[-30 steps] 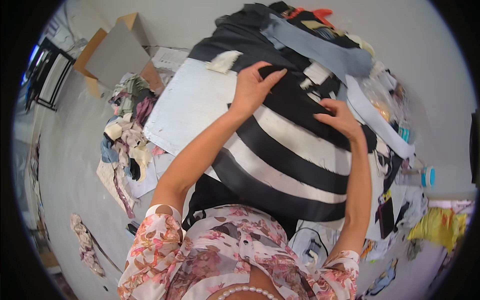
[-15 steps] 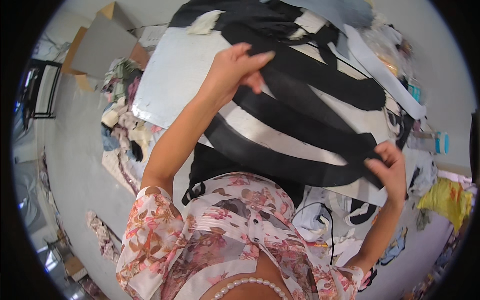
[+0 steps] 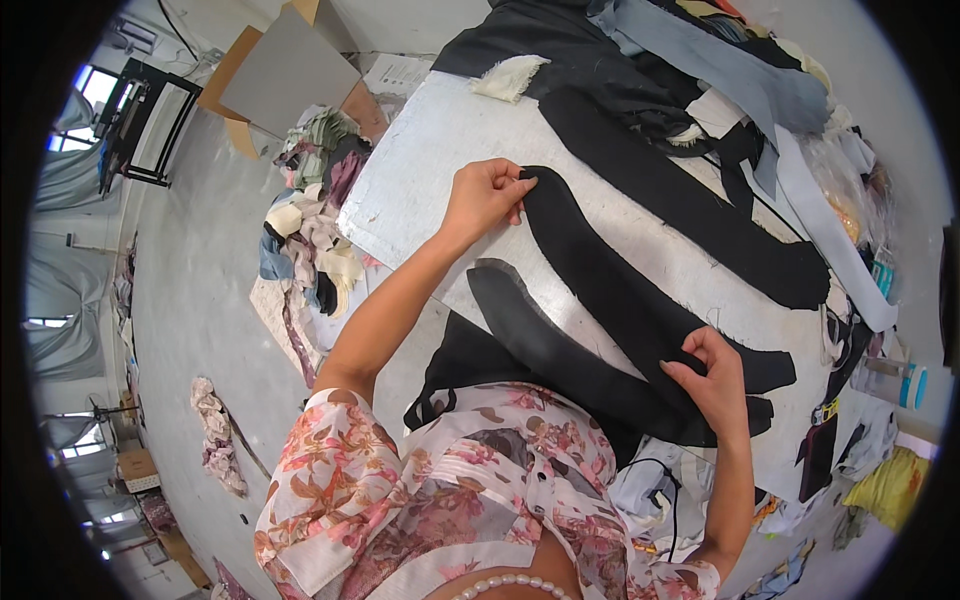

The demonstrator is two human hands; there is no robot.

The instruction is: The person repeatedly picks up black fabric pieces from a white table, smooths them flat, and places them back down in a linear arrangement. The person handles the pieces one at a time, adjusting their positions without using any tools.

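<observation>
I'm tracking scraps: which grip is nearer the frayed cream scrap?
Left. In view, the left grip sits below the frayed cream scrap; the right grip is farther down and right.

On the left we see 1 grey cardboard box (image 3: pixel 290 85) with brown flaps open, a heap of mixed cloth scraps (image 3: pixel 300 235) below it, a black-framed stand (image 3: pixel 125 100) and, lower along that edge, grey curtains (image 3: pixel 70 265). Farther down we find 1 crumpled pale cloth (image 3: pixel 216 440) on the grey floor (image 3: pixel 190 320). On the right we have a yellow bag (image 3: pixel 893 483) below a clear container with a blue band (image 3: pixel 910 386), and near the top a grey-blue cloth (image 3: pixel 720 70).
</observation>
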